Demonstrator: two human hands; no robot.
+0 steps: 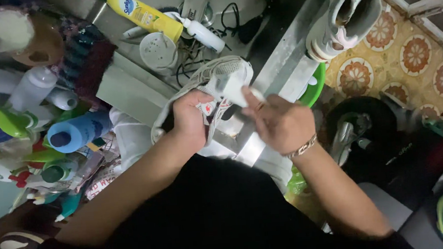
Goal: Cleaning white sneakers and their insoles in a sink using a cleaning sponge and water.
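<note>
Head camera looks down on my two hands over a steel sink counter [284, 51]. My left hand [190, 123] is closed tight around a white sneaker [218, 85], holding it above the counter, in front of my body. My right hand [279, 122] touches the shoe's tongue; the fingers [249, 100] are pinched on something small and white, but I cannot tell what. Behind the shoe lies a yellow bottle [144, 14]. A blue bottle [77, 133] stands to the left. Another sneaker [347, 14] rests on the counter's right edge.
</note>
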